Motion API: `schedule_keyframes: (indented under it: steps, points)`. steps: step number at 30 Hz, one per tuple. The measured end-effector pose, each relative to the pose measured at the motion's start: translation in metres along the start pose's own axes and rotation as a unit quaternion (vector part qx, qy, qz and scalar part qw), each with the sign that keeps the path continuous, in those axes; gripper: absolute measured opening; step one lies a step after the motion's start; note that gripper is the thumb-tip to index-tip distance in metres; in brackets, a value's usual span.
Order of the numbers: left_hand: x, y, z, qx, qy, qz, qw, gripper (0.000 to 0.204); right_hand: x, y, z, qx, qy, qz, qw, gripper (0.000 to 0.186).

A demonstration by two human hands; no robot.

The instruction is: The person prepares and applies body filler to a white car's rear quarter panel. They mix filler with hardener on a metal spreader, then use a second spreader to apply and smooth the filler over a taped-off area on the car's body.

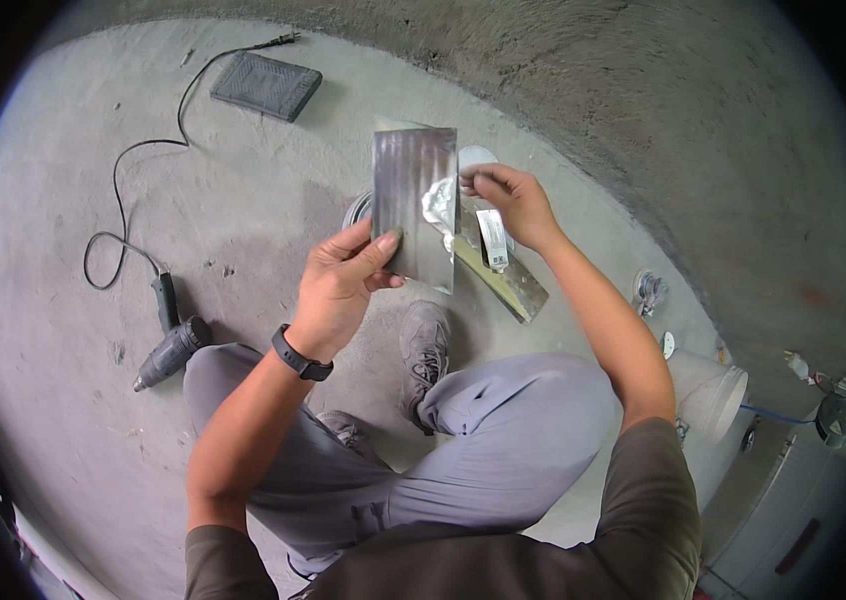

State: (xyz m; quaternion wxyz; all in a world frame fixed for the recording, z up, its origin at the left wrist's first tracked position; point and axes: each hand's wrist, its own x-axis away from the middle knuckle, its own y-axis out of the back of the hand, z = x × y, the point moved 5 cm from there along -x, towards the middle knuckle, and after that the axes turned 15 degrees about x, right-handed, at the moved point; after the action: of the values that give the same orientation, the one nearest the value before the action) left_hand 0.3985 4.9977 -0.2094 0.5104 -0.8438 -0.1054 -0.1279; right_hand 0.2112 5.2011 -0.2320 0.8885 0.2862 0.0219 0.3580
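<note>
My left hand [348, 280], with a dark band on its wrist, grips a rectangular grey metal plate [411, 200] by its lower left edge, thumb on top. A lump of white paste [438, 207] is smeared along the plate's right side. Just beyond that edge, my right hand [513, 200] has its fingers curled together; what they hold, if anything, I cannot make out. Below it a white tube [493, 240] rests on a long flat piece [523, 295] with a yellowish edge. A round white thing [478, 156] and a round container [358, 208] are partly hidden behind the plate and hands.
On the concrete floor at left lies a heat gun [173, 350] with a black cord [123, 200]. A dark grey rectangular block [266, 86] sits at the far left. A white bucket [713, 400] lies on its side to the right, near small items and a blue cable [778, 415].
</note>
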Motion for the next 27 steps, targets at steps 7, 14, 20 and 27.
schedule_keyframes:
  steps: [7,14,20,27]
  points:
    - [0.01,0.021,-0.014,0.0,-0.01,-0.023,1.0,0.023,0.052,-0.028,-0.149,0.629,0.286,0.197,0.696,0.022]
    - [0.01,0.025,-0.021,-0.007,-0.015,-0.028,0.999,0.021,0.046,-0.004,-0.158,0.679,0.249,0.251,0.643,0.018]
    - [0.0,0.019,-0.016,-0.01,-0.014,-0.036,0.999,0.019,0.057,0.022,-0.125,0.368,-0.147,0.105,0.912,0.027]
    - [-0.011,0.033,-0.006,-0.015,0.004,-0.056,0.998,0.021,0.066,0.0,-0.061,-0.113,-0.277,0.06,0.952,0.03]
